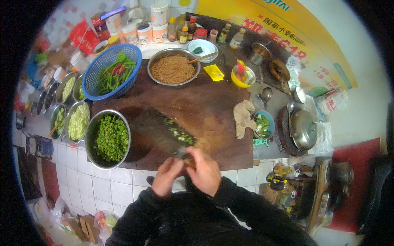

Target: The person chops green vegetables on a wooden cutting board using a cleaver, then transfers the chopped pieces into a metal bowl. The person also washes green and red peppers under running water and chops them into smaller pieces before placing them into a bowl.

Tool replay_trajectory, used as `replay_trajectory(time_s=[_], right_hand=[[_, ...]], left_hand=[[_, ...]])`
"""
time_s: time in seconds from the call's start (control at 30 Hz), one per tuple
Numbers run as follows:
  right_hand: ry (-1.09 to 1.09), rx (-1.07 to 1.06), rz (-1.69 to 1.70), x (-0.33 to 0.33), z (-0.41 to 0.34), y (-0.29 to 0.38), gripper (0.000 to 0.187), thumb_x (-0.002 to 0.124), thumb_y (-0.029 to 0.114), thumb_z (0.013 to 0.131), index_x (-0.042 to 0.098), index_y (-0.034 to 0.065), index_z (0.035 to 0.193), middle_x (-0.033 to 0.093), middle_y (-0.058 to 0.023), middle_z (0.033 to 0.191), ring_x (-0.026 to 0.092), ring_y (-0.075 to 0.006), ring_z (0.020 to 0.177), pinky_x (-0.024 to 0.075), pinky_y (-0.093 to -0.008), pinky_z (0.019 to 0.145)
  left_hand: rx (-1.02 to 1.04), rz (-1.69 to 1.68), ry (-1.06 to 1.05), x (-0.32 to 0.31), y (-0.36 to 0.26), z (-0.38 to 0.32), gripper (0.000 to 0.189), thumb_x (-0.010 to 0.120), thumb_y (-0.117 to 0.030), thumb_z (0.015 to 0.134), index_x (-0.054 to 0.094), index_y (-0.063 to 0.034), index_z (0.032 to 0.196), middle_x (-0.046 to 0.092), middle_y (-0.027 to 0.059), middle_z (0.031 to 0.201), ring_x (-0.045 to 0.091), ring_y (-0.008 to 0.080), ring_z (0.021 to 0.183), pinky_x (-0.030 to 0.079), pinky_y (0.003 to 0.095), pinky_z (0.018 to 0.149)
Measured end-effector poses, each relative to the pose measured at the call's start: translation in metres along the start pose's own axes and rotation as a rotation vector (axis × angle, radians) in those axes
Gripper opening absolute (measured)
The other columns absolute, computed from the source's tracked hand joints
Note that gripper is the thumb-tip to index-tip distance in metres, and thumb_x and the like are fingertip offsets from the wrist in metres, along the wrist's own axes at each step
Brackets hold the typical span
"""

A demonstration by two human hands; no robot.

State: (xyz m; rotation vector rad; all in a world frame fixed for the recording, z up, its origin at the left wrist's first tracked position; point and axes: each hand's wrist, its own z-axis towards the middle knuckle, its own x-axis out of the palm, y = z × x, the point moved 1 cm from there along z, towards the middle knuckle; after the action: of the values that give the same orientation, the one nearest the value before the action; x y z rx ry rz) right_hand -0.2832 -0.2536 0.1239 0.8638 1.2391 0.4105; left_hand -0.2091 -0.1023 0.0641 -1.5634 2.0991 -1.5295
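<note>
My right hand (pixel 204 172) is at the front edge of the dark wooden board (pixel 209 113), its fingers curled round what looks like the brown handle of a kitchen cleaver. The cleaver's dark blade (pixel 163 135) appears to reach away over the board, blurred and hard to tell from the wood. Chopped green pepper bits (pixel 181 135) lie in a line along it. My left hand (pixel 167 176) is close beside the right, fingertips at the blade's near end; its grip is blurred. To the left stands a steel bowl (pixel 128 144) of chopped green peppers (pixel 111 138).
At the back are a blue basket (pixel 112 47) of long peppers, a steel bowl (pixel 150 72) of noodles with chopsticks, and a yellow packet (pixel 213 72). A cloth (pixel 242 118) and a small blue bowl (pixel 271 123) sit right. Bowls of shredded vegetables (pixel 78 123) line the left.
</note>
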Motion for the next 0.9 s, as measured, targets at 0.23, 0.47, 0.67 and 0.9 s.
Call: replay_trajectory(time_s=[0.23,0.47,0.67,0.9], right_hand=[[-0.084,-0.208,-0.143,-0.062,0.027,-0.044,0.051,0.074,0.018,0.087,0.061,0.0,0.133,0.067,-0.0224,0.122,0.064,-0.0411,0.113,0.0516,-0.0505,0.1],[-0.07,0.296,-0.791,-0.114,0.099,-0.225,0.069,0.074,0.017,0.08,0.05,0.0031,0.144,0.067,-0.0235,0.121,0.06,-0.0447,0.119,0.0498,-0.0519,0.102],[-0.098,0.027,-0.398,-0.089,0.114,-0.189,0.032,0.072,0.014,0.079,0.073,0.0005,0.108,0.07,-0.02,0.106,0.061,-0.0397,0.116,0.0466,-0.0465,0.105],[0.329,-0.178,0.31,-0.024,0.179,0.001,0.039,0.065,0.005,0.085,0.063,-0.002,0.124,0.074,-0.012,0.107,0.07,-0.0207,0.102,0.054,-0.0352,0.093]], left_hand=[[0.298,-0.257,-0.149,0.02,-0.04,-0.019,0.02,0.054,-0.007,0.104,0.06,0.0047,0.119,0.069,0.0166,0.114,0.071,0.0293,0.107,0.058,0.0443,0.095],[0.39,0.082,-0.441,-0.044,-0.104,-0.07,0.022,0.054,-0.011,0.098,0.059,0.0023,0.115,0.069,0.0121,0.1,0.067,0.0198,0.083,0.058,0.038,0.079],[0.401,0.264,-0.661,-0.091,-0.126,-0.099,0.018,0.057,-0.009,0.097,0.06,0.0037,0.11,0.068,0.0104,0.092,0.065,0.0154,0.073,0.056,0.0315,0.069],[0.379,0.355,-0.715,-0.119,-0.129,-0.106,0.013,0.061,-0.001,0.091,0.06,0.0042,0.103,0.066,0.0062,0.083,0.064,0.0136,0.066,0.056,0.0299,0.063]])
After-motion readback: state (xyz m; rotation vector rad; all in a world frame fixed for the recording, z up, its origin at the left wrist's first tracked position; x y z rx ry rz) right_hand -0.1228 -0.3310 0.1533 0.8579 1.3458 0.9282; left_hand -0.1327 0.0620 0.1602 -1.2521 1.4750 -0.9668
